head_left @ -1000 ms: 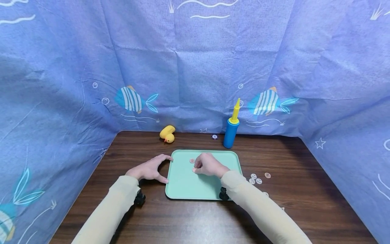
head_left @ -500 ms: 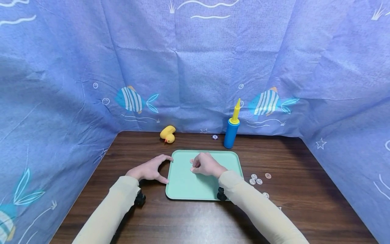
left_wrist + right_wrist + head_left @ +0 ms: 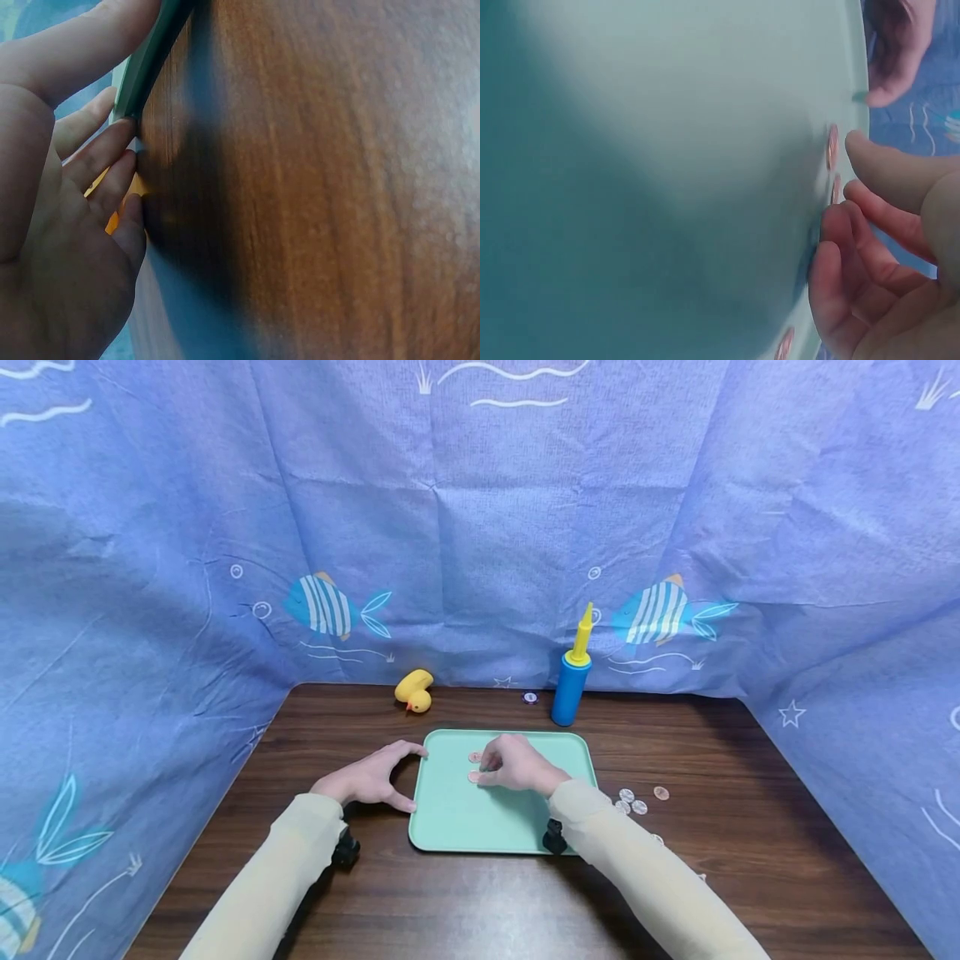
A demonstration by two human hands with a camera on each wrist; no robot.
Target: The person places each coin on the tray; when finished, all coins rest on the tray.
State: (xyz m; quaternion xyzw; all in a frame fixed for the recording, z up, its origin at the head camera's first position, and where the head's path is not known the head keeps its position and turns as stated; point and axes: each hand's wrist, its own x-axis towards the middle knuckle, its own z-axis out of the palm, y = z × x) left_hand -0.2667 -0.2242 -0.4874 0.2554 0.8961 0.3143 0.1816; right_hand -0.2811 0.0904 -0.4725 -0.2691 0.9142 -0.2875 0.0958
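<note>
A pale green tray lies on the brown table. My left hand touches its left rim, thumb and fingers spread apart. Over the tray is my right hand, its fingers loosely bent; in the right wrist view the thumb stands apart from the coins. One copper coin lies flat beside the thumb tip, and another copper coin lies just behind it, partly covered by the fingers. A third copper coin shows on the tray in the right wrist view; my right hand hides it from the head view.
Right of the tray lie several silver coins and a copper coin; my right sleeve partly covers others. Behind the tray are a yellow rubber duck, a small round disc and a blue-and-yellow hand pump. A blue curtain surrounds the table.
My right hand slid the near copper coin slightly left, then let it go and drew back a little to the right. My left hand has stayed at the rim.
</note>
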